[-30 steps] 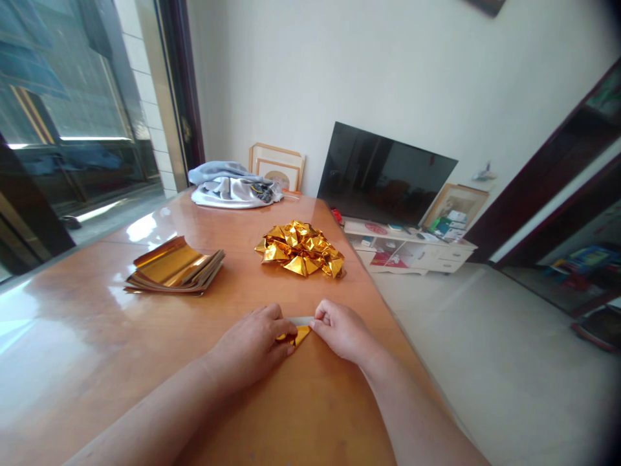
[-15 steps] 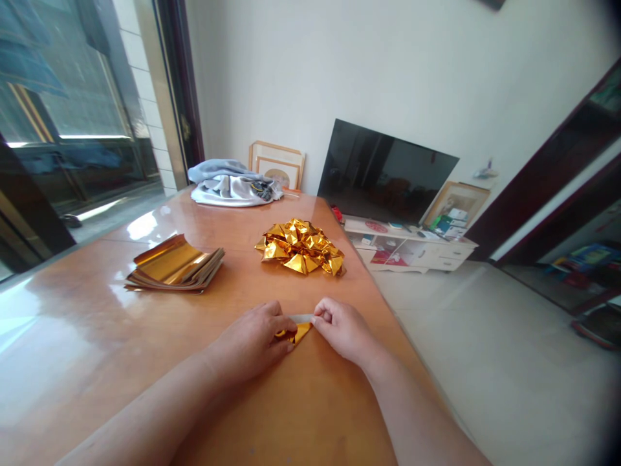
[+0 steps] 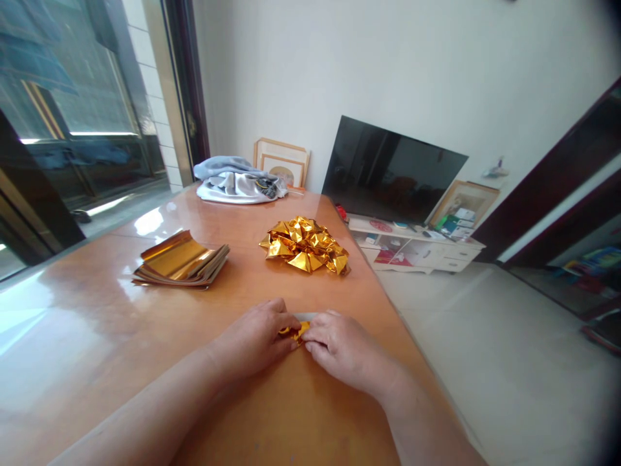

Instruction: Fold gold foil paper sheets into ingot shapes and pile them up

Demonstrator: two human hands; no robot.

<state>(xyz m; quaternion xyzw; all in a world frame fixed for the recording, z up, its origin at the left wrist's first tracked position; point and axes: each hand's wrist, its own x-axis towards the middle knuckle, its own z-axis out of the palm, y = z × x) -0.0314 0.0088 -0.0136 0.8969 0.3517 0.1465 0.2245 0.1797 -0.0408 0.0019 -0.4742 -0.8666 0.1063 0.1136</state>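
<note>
A small piece of gold foil paper (image 3: 294, 331) lies on the wooden table (image 3: 97, 343), mostly covered by my hands. My left hand (image 3: 255, 340) presses on its left part with fingers curled over it. My right hand (image 3: 339, 349) covers its right part, fingertips meeting the left hand's. Only a sliver of gold and a white edge show between them. Farther back sits a pile of folded gold foil pieces (image 3: 305, 244). To the left lies a stack of flat gold foil sheets (image 3: 182, 264), its top sheet curling up.
A grey bundle of cloth (image 3: 237, 188) rests at the table's far end, before picture frames (image 3: 281, 162). The table's right edge drops to a tiled floor (image 3: 485, 362). A dark TV (image 3: 392, 171) stands on a low white cabinet (image 3: 417, 249). A window is on the left.
My right hand has slid left and down over the foil piece, covering most of it; the left hand stays in place. The camera has shifted slightly.
</note>
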